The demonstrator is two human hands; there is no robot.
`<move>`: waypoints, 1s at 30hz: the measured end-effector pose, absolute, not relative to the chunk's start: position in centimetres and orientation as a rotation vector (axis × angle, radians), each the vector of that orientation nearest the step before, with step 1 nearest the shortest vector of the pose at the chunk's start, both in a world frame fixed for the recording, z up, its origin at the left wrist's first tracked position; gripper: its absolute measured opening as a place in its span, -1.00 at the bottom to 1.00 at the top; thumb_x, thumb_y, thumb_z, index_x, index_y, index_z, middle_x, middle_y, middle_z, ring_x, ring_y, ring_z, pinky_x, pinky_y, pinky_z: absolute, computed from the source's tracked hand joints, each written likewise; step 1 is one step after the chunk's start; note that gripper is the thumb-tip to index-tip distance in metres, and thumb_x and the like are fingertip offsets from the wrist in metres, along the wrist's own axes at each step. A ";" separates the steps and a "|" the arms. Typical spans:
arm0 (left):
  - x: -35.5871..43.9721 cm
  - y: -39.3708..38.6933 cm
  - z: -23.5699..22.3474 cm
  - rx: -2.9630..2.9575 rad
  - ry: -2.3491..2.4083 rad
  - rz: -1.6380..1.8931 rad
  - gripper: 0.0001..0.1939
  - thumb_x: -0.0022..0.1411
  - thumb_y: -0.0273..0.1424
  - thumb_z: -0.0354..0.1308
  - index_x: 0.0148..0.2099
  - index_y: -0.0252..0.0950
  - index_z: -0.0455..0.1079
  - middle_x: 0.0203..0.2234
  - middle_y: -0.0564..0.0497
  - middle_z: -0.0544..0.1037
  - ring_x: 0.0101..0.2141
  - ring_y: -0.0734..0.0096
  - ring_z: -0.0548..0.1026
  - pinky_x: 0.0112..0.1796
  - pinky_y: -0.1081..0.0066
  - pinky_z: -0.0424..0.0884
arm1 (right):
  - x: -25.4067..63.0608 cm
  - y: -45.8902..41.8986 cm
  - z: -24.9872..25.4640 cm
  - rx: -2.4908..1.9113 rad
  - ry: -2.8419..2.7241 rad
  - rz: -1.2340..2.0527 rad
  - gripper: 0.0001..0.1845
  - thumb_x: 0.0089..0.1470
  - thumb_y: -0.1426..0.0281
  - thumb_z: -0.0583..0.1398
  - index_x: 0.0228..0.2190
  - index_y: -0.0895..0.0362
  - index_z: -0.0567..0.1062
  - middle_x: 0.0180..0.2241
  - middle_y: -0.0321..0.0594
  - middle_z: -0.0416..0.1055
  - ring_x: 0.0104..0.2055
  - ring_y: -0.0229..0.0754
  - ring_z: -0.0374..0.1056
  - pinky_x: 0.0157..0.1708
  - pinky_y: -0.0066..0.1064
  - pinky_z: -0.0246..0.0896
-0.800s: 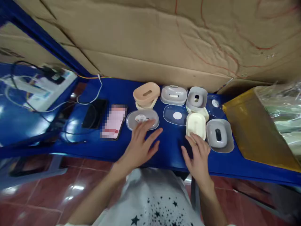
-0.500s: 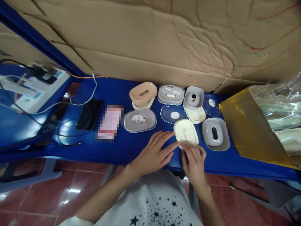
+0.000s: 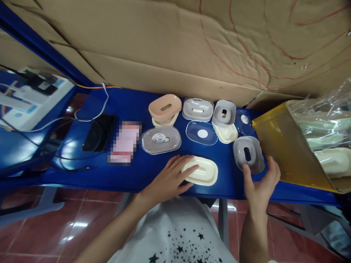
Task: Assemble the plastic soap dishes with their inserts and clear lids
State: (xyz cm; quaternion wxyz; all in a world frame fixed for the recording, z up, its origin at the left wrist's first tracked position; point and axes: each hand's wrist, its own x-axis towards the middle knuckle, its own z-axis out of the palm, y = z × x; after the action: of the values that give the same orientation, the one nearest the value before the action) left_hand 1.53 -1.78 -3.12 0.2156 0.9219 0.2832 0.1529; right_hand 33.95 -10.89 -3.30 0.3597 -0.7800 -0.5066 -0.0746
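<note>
Cream tray flat on blue tabletop, left end under parted fingers of left hand; grey bowl separate, rightward, thumb and fingers of right hand apart at its near side. Behind, peach bowl already atop another tray.

My head-worn camera looks forward and down. From near above the blue table, it takes in my left hand, my right hand and the cardboard beyond.
</note>
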 end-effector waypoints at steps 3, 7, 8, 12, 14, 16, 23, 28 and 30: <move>1.2 -1.9 -3.1 2.516 0.789 0.463 -0.41 0.50 -0.33 0.25 0.47 -0.18 0.21 0.45 -0.26 0.28 0.42 -0.05 0.29 0.37 -0.15 0.28 | 35.7 -9.8 -3.9 -2.197 -1.237 -0.064 0.27 0.09 -0.26 0.35 0.50 0.25 0.12 0.37 0.40 0.26 0.39 0.51 0.21 0.30 0.42 0.12; 1.1 -1.9 -2.9 2.414 0.822 0.455 -0.32 0.47 -0.40 0.29 0.51 -0.12 0.16 0.49 -0.25 0.21 0.43 -0.08 0.27 0.36 -0.15 0.29 | 33.9 -9.9 -4.4 -2.166 -1.240 -0.035 0.22 0.08 -0.25 0.37 0.48 0.19 0.18 0.31 0.32 0.31 0.34 0.43 0.24 0.25 0.34 0.21; 1.2 -1.9 -2.9 2.376 0.831 0.436 -0.27 0.45 -0.42 0.30 0.53 -0.08 0.13 0.50 -0.23 0.18 0.43 -0.09 0.26 0.36 -0.16 0.29 | 33.0 -10.2 -4.5 -2.122 -1.257 -0.044 0.16 0.09 -0.20 0.39 0.47 0.16 0.21 0.28 0.28 0.32 0.32 0.38 0.27 0.23 0.29 0.25; 1.4 -1.9 -2.7 2.227 0.823 0.333 -0.01 0.39 -0.46 0.36 0.62 0.08 -0.12 0.57 -0.16 0.04 0.47 -0.13 0.21 0.36 -0.19 0.29 | 29.9 -11.3 -4.6 -1.856 -1.383 -0.103 -0.24 0.21 0.19 0.42 0.34 0.03 0.39 0.08 0.03 0.44 0.10 0.12 0.41 0.06 0.00 0.38; 1.4 -1.9 -2.7 2.174 0.829 0.317 0.10 0.38 -0.46 0.38 0.64 0.12 -0.28 0.59 -0.17 -0.04 0.50 -0.16 0.15 0.38 -0.23 0.27 | 29.1 -11.6 -4.4 -1.714 -1.462 -0.102 -0.40 0.26 0.38 0.36 0.28 -0.03 0.43 -0.02 -0.09 0.49 0.00 0.02 0.44 -0.02 -0.13 0.38; 1.3 -2.0 -2.9 2.135 0.840 0.331 0.17 0.38 -0.43 0.39 0.64 0.16 -0.39 0.60 -0.17 -0.12 0.52 -0.18 0.09 0.39 -0.27 0.25 | 28.7 -11.6 -3.9 -1.603 -1.598 -0.022 -0.48 0.28 0.47 0.29 0.23 -0.06 0.47 -0.07 -0.17 0.52 -0.04 -0.03 0.46 -0.03 -0.16 0.35; 0.8 -2.0 -3.5 2.044 0.833 0.522 0.22 0.38 -0.39 0.40 0.62 0.19 -0.50 0.61 -0.18 -0.19 0.56 -0.14 -0.06 0.41 -0.24 0.22 | 27.5 -10.7 -2.3 -1.415 -2.136 0.357 -0.66 0.36 0.44 0.29 0.12 -0.08 0.54 -0.02 -0.26 0.63 0.10 -0.07 0.52 0.31 -0.03 0.08; 0.6 -1.8 -2.8 2.079 0.868 0.462 0.17 0.39 -0.45 0.38 0.63 0.20 -0.40 0.60 -0.16 -0.09 0.55 -0.10 0.02 0.40 -0.20 0.28 | 26.8 -10.4 -1.3 -1.346 -2.304 0.463 -0.58 0.43 0.45 0.20 0.21 -0.17 0.49 0.08 -0.34 0.65 0.24 -0.10 0.49 0.47 0.04 -0.12; 0.5 -1.7 -2.6 2.110 0.888 0.435 0.12 0.40 -0.43 0.37 0.63 0.21 -0.34 0.58 -0.15 0.01 0.52 -0.10 0.10 0.37 -0.20 0.33 | 26.9 -10.2 -1.1 -1.337 -2.328 0.476 -0.52 0.44 0.50 0.16 0.25 -0.18 0.46 0.11 -0.35 0.64 0.28 -0.10 0.46 0.51 0.07 -0.19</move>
State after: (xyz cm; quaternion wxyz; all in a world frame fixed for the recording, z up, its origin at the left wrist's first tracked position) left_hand 0.52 -1.74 -2.62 0.3946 0.8319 0.3503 0.1717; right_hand 26.90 -10.17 -1.07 0.2059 -0.4799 -0.8355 0.1710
